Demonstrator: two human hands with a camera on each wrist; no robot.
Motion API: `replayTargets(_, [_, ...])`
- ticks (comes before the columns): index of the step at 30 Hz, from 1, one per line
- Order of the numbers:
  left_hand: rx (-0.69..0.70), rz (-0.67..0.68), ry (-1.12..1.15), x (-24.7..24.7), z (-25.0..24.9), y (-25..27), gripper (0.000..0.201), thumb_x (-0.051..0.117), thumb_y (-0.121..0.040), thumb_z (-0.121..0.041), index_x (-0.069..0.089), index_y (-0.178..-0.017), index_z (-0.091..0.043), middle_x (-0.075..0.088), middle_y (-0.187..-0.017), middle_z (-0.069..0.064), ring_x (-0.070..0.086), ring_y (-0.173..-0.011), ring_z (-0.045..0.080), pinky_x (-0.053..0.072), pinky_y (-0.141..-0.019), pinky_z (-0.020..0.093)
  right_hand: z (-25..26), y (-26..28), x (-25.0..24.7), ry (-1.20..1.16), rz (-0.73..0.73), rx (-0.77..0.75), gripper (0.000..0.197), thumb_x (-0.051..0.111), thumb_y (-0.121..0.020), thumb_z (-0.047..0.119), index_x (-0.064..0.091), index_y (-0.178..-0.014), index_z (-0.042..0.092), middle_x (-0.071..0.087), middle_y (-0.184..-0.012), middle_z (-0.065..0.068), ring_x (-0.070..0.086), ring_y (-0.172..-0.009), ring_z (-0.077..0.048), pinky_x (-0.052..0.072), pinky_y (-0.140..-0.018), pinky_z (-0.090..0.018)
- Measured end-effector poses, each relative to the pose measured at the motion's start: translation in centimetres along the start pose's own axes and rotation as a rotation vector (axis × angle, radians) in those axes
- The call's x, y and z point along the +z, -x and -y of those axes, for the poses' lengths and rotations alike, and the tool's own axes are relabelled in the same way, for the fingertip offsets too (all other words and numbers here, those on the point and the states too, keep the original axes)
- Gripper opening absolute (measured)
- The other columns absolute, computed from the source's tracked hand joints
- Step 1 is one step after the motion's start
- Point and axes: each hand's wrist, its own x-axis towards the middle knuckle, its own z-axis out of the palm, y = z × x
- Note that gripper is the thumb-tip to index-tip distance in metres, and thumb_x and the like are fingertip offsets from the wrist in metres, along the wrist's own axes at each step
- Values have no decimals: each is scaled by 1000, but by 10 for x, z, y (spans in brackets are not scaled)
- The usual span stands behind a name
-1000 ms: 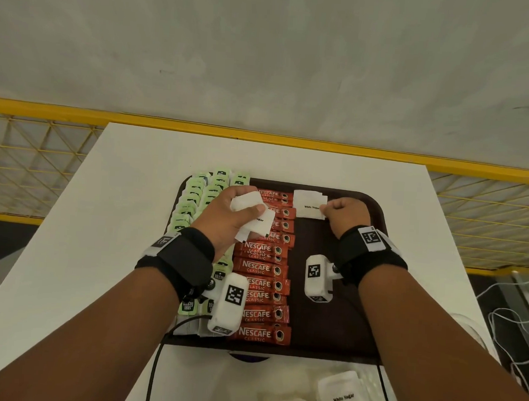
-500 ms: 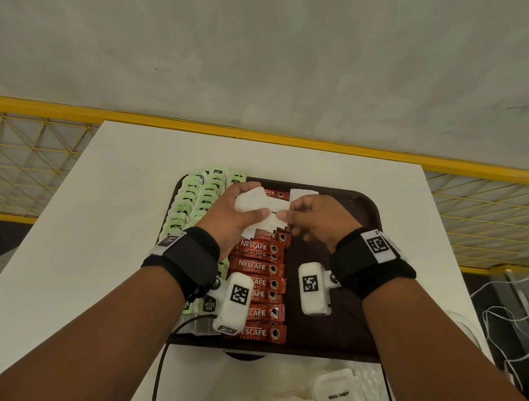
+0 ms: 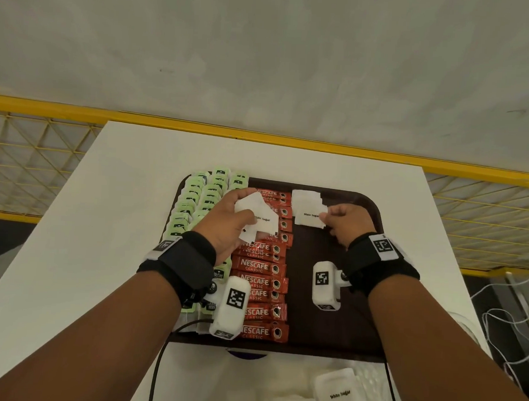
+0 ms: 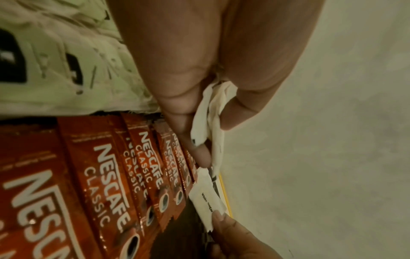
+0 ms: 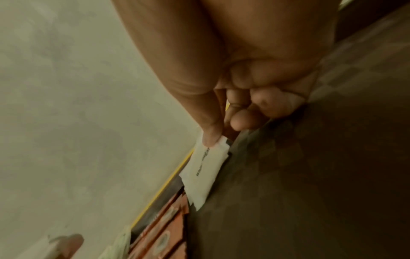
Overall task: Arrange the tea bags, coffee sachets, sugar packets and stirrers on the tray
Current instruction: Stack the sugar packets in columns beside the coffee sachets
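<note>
A dark brown tray [image 3: 336, 320] lies on the white table. Green tea bags [image 3: 196, 199] fill its left side in rows, and red Nescafe coffee sachets [image 3: 261, 267] run down a column beside them. My left hand [image 3: 241, 214] grips a bunch of white sugar packets [image 3: 257, 218] above the sachets; the same packets [image 4: 210, 119] show crumpled between its fingers in the left wrist view. My right hand [image 3: 332, 217] pinches one white sugar packet [image 3: 310, 216] by its right edge, laid over other packets at the tray's far middle. That packet [image 5: 205, 171] hangs from thumb and finger in the right wrist view.
More white sugar packets [image 3: 339, 394] lie in a white container at the near edge, below the tray. A yellow rail [image 3: 260, 135] and wire mesh border the table's far side. Cables [image 3: 502, 323] trail at the right. The tray's right part is bare.
My right hand took a sugar packet from the bunch in my left hand and moved back right, bringing it down on the packets at the tray's far middle. The left hand stayed put.
</note>
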Motion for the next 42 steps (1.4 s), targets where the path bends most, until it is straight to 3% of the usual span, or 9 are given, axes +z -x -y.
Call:
replayTargets(2, [9,3,-8,1,1,0,56,48,-90,16,48,-135,-18,45,-137,16,56,-116,38,61,-75,40,3,-3,3,64,-41,-25,9,69,-89,22,66,-86,14,65,-84,-1,58,-75,-14,51,-78,-32])
replayTargets(9, [37,-2,-15,-1,0,1,59,54,-88,16,47,-135,-18,46,-135,13,59,-110,32,62,-75,38,13,0,10,183,-150,-74,24,72,-84,34,63,-93,14,65,-91,-1,60,-86,-17,47,-78,-31])
replayTargets(15, [69,-9,-18,6,2,-1,57,60,-87,13,49,-132,-21,50,-130,12,62,-109,32,61,-77,37,41,41,17,-38,373,-163,23,67,-88,38,68,-97,16,70,-89,-3,60,-73,-9,47,-60,-21])
replayTargets(20, [28,1,21,7,1,2,43,51,-96,5,45,-133,-15,59,-124,19,69,-103,31,59,-83,35,24,29,16,-253,182,-93,11,68,-89,21,66,-96,13,72,-90,-9,63,-66,-11,47,-54,-22])
replayTargets(23, [-10,6,108,3,-3,4,37,39,-99,2,43,-133,-9,60,-122,24,69,-104,35,57,-86,38,7,17,4,-184,66,7,19,62,-93,22,65,-109,12,71,-97,-8,60,-66,-9,46,-54,-20])
replayTargets(26, [-3,21,101,1,-4,6,36,35,-100,2,42,-134,-5,60,-123,23,68,-106,34,57,-86,38,-4,12,-3,-47,29,29,12,62,-94,22,67,-101,13,70,-95,-8,57,-61,-9,43,-53,-21])
replayTargets(31, [22,17,-27,2,0,8,37,42,-101,0,42,-137,-6,62,-124,21,70,-103,29,59,-83,36,-3,9,4,143,8,-18,15,68,-89,28,67,-81,16,69,-86,-7,59,-68,-15,52,-72,-32])
replayTargets(38, [21,39,-182,4,7,10,36,50,-97,2,45,-132,-5,66,-116,22,71,-96,29,61,-72,30,7,13,4,240,-88,-48,26,69,-86,38,66,-90,12,64,-85,-1,61,-85,-17,50,-80,-34])
replayTargets(42, [7,70,-314,10,8,9,37,57,-95,-1,46,-130,-6,67,-113,21,73,-92,29,61,-70,29,25,36,2,4,228,-148,25,66,-88,41,68,-99,19,67,-96,2,58,-82,-12,49,-72,-26])
